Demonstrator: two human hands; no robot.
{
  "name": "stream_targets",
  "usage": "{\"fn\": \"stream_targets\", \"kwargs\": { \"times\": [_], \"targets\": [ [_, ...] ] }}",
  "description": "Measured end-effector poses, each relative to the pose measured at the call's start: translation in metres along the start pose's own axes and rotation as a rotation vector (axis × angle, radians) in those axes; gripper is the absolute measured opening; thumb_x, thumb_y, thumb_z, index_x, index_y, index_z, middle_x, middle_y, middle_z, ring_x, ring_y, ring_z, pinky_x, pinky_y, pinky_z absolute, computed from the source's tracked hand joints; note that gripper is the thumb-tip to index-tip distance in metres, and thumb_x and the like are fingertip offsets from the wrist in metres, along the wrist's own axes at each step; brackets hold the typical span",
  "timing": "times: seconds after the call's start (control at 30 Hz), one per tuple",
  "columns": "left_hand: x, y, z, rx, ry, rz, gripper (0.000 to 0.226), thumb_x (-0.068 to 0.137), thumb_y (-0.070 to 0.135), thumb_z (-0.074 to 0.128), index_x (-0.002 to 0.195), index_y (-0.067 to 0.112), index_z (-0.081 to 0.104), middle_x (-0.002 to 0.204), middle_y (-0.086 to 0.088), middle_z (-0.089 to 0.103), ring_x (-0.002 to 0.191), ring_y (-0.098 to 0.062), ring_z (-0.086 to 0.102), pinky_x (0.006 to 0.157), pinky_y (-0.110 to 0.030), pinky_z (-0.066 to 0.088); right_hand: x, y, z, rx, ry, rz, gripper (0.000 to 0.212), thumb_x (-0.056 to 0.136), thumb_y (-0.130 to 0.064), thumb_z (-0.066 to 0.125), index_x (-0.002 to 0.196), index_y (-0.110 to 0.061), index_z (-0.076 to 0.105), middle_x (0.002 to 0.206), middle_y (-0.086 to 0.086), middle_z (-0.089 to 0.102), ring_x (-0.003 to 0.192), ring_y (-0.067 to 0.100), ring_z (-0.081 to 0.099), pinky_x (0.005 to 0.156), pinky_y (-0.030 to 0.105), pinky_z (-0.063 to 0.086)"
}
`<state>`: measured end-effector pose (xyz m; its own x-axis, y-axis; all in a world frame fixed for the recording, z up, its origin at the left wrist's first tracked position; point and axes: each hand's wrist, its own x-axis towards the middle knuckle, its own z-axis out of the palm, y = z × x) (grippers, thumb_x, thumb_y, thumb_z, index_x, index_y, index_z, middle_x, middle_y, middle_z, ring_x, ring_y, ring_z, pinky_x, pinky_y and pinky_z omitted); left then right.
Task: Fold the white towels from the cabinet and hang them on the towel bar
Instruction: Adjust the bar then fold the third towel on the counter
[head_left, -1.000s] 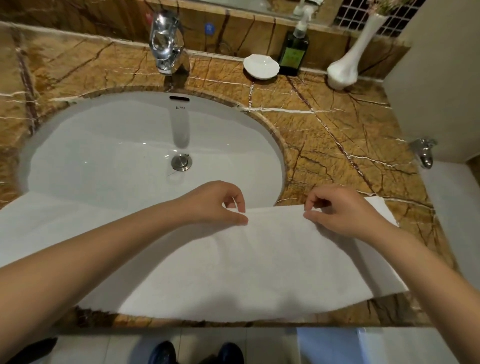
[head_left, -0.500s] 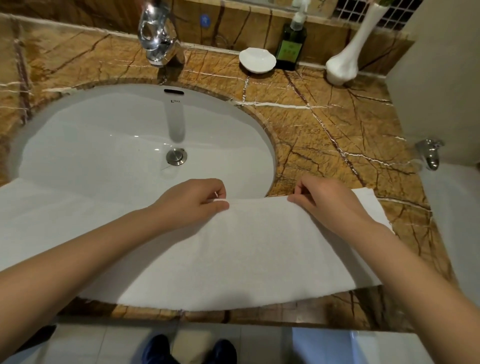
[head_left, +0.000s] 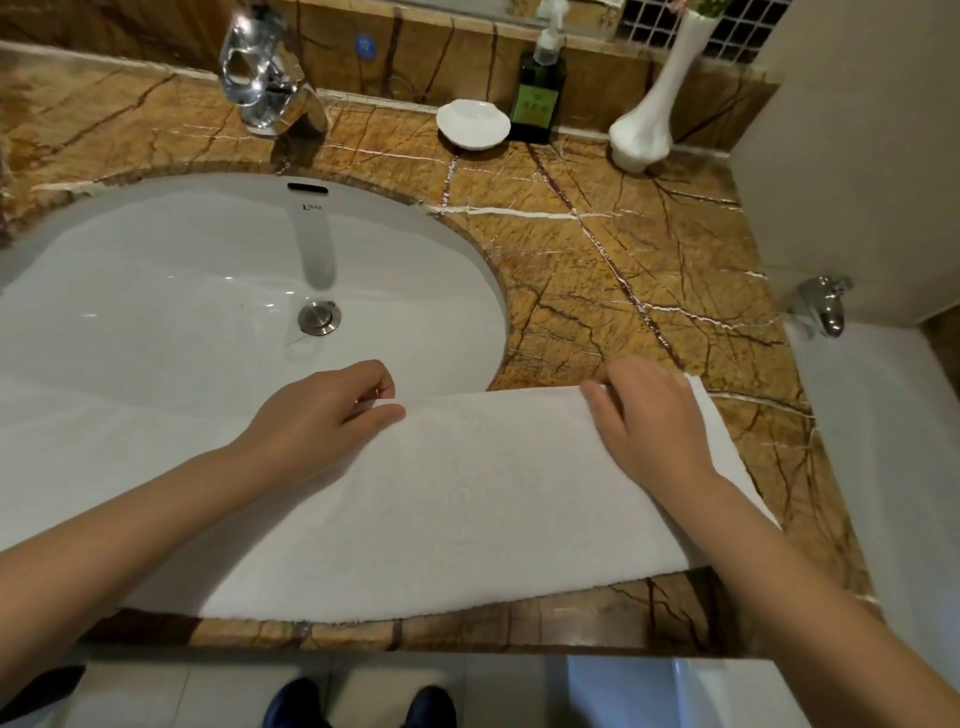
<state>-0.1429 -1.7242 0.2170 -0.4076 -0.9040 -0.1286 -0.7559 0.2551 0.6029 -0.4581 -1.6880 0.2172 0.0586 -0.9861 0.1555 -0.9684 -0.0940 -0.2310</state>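
A brown marble countertop (head_left: 623, 249) with pale veins runs across the bathroom, and a white oval sink (head_left: 156, 270) is sunk into its left part. A chrome faucet (head_left: 265, 88) stands behind the basin, and a round metal drain (head_left: 319, 317) sits in the basin floor. Along the back ledge stand a small white soap dish (head_left: 472, 124), a dark green pump bottle (head_left: 537, 98) just beside it, and a tall white vase (head_left: 649, 119) further right. A second chrome tap (head_left: 826, 306) juts from the wall at the right, beyond the counter's end.

The white towel (head_left: 467, 509) lies flat along the front of the counter. Its left part spreads over the near rim of the sink, and its right end lies on the marble. Its near edge lies just inside the counter's front lip.

Both hands hold the towel's far edge. The left hand (head_left: 322, 415) pinches that edge between thumb and curled forefinger, over the sink's near rim. The right hand (head_left: 649, 421) lies close to the towel's far right corner, its fingers bent down over the edge and gripping it, with the palm resting on the cloth. The two hands are well apart, with a straight stretch of edge between them.

Below the counter, the toes of two dark shoes (head_left: 358, 704) show on the pale tiled floor
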Motion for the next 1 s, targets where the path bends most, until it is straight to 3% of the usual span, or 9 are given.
{"fn": "stream_targets", "kwargs": {
  "times": [0.27,0.37,0.47,0.6,0.7,0.8,0.9,1.0],
  "targets": [
    [0.0,-0.001,0.004,-0.016,0.029,-0.005,0.024,0.089,0.04,0.057,0.073,0.034,0.041,0.069,0.025,0.052,0.065,0.0,0.048,0.058,-0.031,0.037,0.004,0.038,-0.003,-0.011,0.05,0.182,0.026,0.087,-0.05,0.046,0.086,-0.025,0.046,0.09,-0.007,0.045,0.088,0.013,0.037,0.081,0.035,0.026],
    [-0.001,-0.003,0.007,-0.005,0.047,-0.007,0.024,0.089,0.042,0.056,0.073,0.035,0.04,0.065,0.016,0.052,0.065,-0.001,0.049,0.056,-0.028,0.036,0.006,0.036,-0.009,-0.097,-0.007,0.266,0.029,0.089,-0.05,0.049,0.086,-0.021,0.05,0.094,-0.002,0.05,0.091,0.018,0.041,0.083,0.038,0.027],
    [0.0,-0.003,0.011,-0.001,0.064,-0.033,0.025,0.088,0.044,0.056,0.072,0.036,0.039,0.066,0.011,0.052,0.063,-0.001,0.048,0.059,-0.03,0.038,0.003,0.017,-0.017,-0.285,0.038,0.22,0.03,0.091,-0.042,0.053,0.098,-0.013,0.056,0.101,0.006,0.052,0.099,0.026,0.045,0.092,0.046,0.03],
    [0.003,-0.001,0.013,-0.041,0.081,-0.025,0.022,0.087,0.043,0.059,0.077,0.033,0.042,0.066,0.01,0.051,0.063,-0.004,0.047,0.061,-0.033,0.04,-0.002,-0.059,-0.016,0.121,-0.01,0.06,0.025,0.094,-0.033,0.047,0.11,-0.019,0.06,0.111,-0.003,0.056,0.11,0.019,0.045,0.097,0.039,0.033],
    [0.004,-0.001,0.006,-0.101,0.069,-0.009,0.024,0.084,0.043,0.063,0.075,0.038,0.042,0.067,0.01,0.053,0.062,-0.004,0.048,0.062,-0.031,0.041,0.009,-0.109,-0.001,0.118,-0.116,-0.133,0.028,0.096,-0.036,0.045,0.114,-0.026,0.063,0.115,-0.006,0.056,0.118,0.014,0.042,0.104,0.04,0.023],
    [0.004,-0.01,-0.004,-0.129,0.033,0.009,0.019,0.082,0.045,0.067,0.081,0.04,0.049,0.062,0.015,0.055,0.061,0.0,0.05,0.058,-0.021,0.038,0.026,-0.137,0.012,0.033,-0.298,-0.17,0.039,0.097,-0.049,0.037,0.115,-0.026,0.063,0.12,-0.007,0.052,0.127,0.015,0.033,0.112,0.051,0.005],
    [0.003,-0.03,-0.014,-0.138,-0.096,-0.05,0.02,0.081,0.043,0.069,0.079,0.024,0.062,0.059,0.011,0.05,0.055,-0.001,0.046,0.055,-0.021,0.035,0.028,-0.144,0.02,0.005,-0.346,-0.193,0.032,0.098,-0.043,0.04,0.105,-0.022,0.063,0.107,-0.007,0.053,0.12,0.016,0.037,0.113,0.052,-0.002],
    [-0.002,-0.055,-0.022,-0.234,-0.192,-0.125,0.035,0.082,0.036,0.071,0.064,0.009,0.058,0.055,0.005,0.044,0.049,-0.006,0.038,0.053,-0.023,0.032,0.022,-0.139,0.021,0.035,-0.281,-0.175,0.024,0.097,-0.039,0.045,0.097,-0.021,0.061,0.09,-0.01,0.055,0.104,0.015,0.045,0.113,0.049,0.006]
  ]
}}
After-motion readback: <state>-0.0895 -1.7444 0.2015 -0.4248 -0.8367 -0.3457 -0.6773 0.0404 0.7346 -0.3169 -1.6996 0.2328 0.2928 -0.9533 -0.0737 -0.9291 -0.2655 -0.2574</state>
